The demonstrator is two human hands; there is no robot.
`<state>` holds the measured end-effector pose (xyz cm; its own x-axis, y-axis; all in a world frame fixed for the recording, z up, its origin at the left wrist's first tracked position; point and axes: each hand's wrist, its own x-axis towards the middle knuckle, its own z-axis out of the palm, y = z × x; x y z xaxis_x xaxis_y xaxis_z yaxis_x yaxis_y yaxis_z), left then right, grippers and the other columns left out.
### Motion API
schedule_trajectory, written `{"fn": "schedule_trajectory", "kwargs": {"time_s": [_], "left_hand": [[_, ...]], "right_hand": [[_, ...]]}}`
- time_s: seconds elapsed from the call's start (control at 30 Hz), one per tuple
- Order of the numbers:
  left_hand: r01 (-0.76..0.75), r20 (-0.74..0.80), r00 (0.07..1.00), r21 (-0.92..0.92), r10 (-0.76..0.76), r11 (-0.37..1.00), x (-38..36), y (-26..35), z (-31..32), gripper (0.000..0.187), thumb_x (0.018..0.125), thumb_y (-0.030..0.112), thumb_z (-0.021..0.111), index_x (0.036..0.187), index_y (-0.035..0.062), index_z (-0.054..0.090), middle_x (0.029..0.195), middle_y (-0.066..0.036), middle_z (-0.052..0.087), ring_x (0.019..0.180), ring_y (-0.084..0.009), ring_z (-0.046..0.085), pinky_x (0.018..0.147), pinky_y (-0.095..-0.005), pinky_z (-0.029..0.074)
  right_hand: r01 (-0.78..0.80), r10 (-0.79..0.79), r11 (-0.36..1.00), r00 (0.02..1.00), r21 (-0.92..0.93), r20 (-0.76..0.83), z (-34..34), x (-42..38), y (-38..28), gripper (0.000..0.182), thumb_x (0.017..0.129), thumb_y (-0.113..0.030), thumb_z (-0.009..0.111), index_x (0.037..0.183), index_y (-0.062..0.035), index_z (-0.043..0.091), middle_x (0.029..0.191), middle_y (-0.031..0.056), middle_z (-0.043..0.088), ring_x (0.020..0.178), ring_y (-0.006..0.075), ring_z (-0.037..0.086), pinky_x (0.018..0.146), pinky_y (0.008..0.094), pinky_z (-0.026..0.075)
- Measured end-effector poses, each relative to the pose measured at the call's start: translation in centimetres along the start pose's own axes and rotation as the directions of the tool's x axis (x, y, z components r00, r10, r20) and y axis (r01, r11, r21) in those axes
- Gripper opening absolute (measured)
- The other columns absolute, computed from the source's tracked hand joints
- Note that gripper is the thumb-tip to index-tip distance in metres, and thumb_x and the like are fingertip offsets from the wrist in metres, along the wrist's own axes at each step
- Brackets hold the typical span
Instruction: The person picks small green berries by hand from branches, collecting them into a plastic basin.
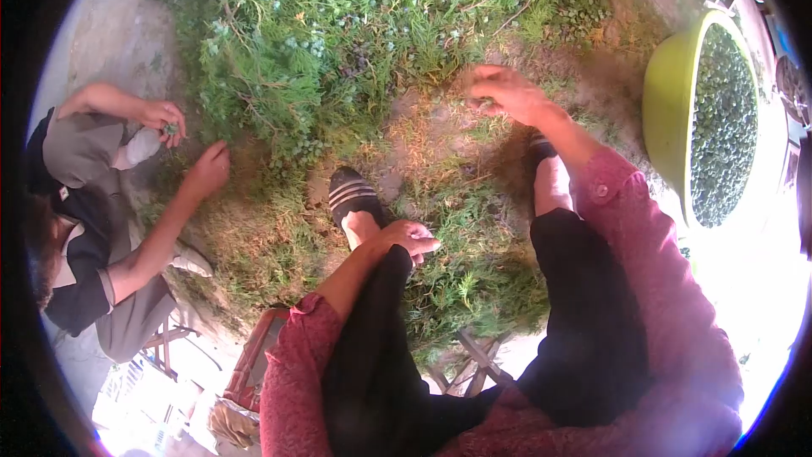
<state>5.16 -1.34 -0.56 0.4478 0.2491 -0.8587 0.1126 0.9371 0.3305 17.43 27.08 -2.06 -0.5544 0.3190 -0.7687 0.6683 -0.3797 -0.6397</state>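
My left hand point(410, 241) rests by my left knee, above cut green sprigs, its fingers curled in and the thumb along them. Farther out, my right hand point(507, 95) reaches over the ground at the near edge of a big heap of evergreen branches point(313, 51). Its fingers bend toward the thumb and are slightly blurred. The branches carry small pale blue-green cones or berries. Whatever lies inside either hand is too small or hidden to make out. Stripped green sprigs point(474, 279) cover the ground between my feet.
At the right stands a yellow-green tub point(668, 110) filled with small green cones or berries point(725, 127). To the left another person point(93, 237) sits with both hands over the heap's edge, a green bit in one. A folding stool's wooden legs point(478, 360) show beneath me.
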Motion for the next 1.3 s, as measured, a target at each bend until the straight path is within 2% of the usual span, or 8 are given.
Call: {"fn": "schedule_trajectory", "kwargs": {"time_s": [0.13, 0.2, 0.37, 0.47, 0.53, 0.7, 0.87, 1.3], "left_hand": [[0.016, 0.004, 1.0, -0.003, -0.016, 1.0, 0.4, -0.5, 0.1, 0.041, 0.079, 0.038, 0.062, 0.098, 0.0021, 0.058, 0.072, -0.007, 0.061, 0.056, -0.0124, 0.056, 0.05, -0.026, 0.047], [0.021, -0.005, 1.0, 0.001, -0.021, 1.0, 0.2, -0.4, 0.0, 0.041, 0.079, 0.038, 0.062, 0.098, 0.0021, 0.058, 0.072, -0.007, 0.061, 0.057, -0.0124, 0.056, 0.05, -0.026, 0.047], [0.027, -0.019, 0.999, -0.013, -0.027, 1.0, 0.1, -0.2, 0.1, 0.04, 0.079, 0.037, 0.062, 0.097, 0.002, 0.058, 0.071, -0.006, 0.061, 0.056, -0.0122, 0.056, 0.05, -0.0261, 0.047], [0.009, -0.033, 0.999, 0.018, -0.008, 1.0, -0.3, 0.3, 0.1, 0.04, 0.079, 0.037, 0.062, 0.098, 0.0021, 0.058, 0.071, -0.006, 0.061, 0.056, -0.012, 0.056, 0.05, -0.026, 0.046], [0.008, -0.036, 0.999, -0.007, -0.008, 1.0, -0.2, 0.1, 0.3, 0.04, 0.079, 0.036, 0.062, 0.099, 0.0023, 0.058, 0.072, -0.006, 0.061, 0.056, -0.012, 0.056, 0.05, -0.026, 0.046], [0.017, -0.034, 0.999, -0.025, -0.018, 1.0, -0.2, 0.1, 0.3, 0.039, 0.079, 0.036, 0.062, 0.101, 0.0028, 0.058, 0.071, -0.005, 0.06, 0.056, -0.0116, 0.055, 0.05, -0.0259, 0.046], [0.032, -0.029, 0.999, -0.029, -0.033, 0.999, -0.4, 0.2, 0.2, 0.04, 0.079, 0.036, 0.062, 0.101, 0.0027, 0.058, 0.071, -0.006, 0.06, 0.056, -0.0117, 0.055, 0.049, -0.0259, 0.046], [0.019, -0.035, 0.999, 0.007, -0.018, 1.0, -0.2, 0.1, 0.1, 0.041, 0.079, 0.038, 0.062, 0.1, 0.003, 0.058, 0.073, -0.006, 0.062, 0.058, -0.0119, 0.057, 0.051, -0.0256, 0.047]], "right_hand": [[0.072, -0.08, 0.986, 0.996, 0.151, 0.042, 0.1, -0.6, 0.5, 0.016, 0.075, -0.018, 0.06, 0.087, -0.0087, 0.055, 0.081, 0.0035, 0.06, 0.07, 0.0126, 0.056, 0.06, 0.0326, 0.047], [0.324, -0.401, 0.796, 0.915, -0.512, -0.044, 1.8, 0.2, 0.7, 0.017, 0.074, -0.019, 0.061, 0.085, -0.0071, 0.057, 0.081, 0.0073, 0.061, 0.069, 0.0169, 0.058, 0.06, 0.0333, 0.047], [0.454, -0.688, 0.422, 0.724, -0.785, 0.049, 3.0, 1.8, 2.5, 0.022, 0.07, -0.017, 0.063, 0.087, -0.0038, 0.057, 0.076, 0.0096, 0.059, 0.066, 0.0206, 0.057, 0.065, 0.0343, 0.048], [0.458, -0.626, 0.56, 0.78, -0.691, 0.01, 1.3, 1.1, 2.6, 0.022, 0.073, -0.019, 0.062, 0.089, -0.0049, 0.056, 0.075, 0.0063, 0.059, 0.066, 0.0183, 0.058, 0.058, 0.0306, 0.048], [0.005, -0.064, 0.971, 0.968, 0.238, 0.242, -0.8, -0.8, 2.2, 0.022, 0.077, -0.023, 0.062, 0.089, -0.0055, 0.055, 0.071, 0.0037, 0.056, 0.061, 0.0135, 0.055, 0.048, 0.0245, 0.043], [-0.043, -0.058, 0.87, 0.98, 0.492, 0.188, -1.1, -3.0, 1.5, 0.021, 0.079, -0.025, 0.061, 0.085, -0.0054, 0.055, 0.069, 0.0014, 0.054, 0.056, 0.0078, 0.049, 0.043, 0.0207, 0.037], [0.353, -0.507, 0.728, 0.854, -0.588, -0.115, 0.3, 0.1, 2.3, 0.019, 0.074, -0.022, 0.062, 0.079, -0.0052, 0.057, 0.072, 0.0088, 0.06, 0.065, 0.0216, 0.059, 0.058, 0.032, 0.047], [0.367, -0.551, 0.721, 0.817, -0.588, -0.167, 2.4, 1.4, 0.7, 0.017, 0.073, -0.021, 0.059, 0.084, -0.0085, 0.061, 0.079, 0.0117, 0.062, 0.071, 0.0247, 0.06, 0.065, 0.0342, 0.048]]}}
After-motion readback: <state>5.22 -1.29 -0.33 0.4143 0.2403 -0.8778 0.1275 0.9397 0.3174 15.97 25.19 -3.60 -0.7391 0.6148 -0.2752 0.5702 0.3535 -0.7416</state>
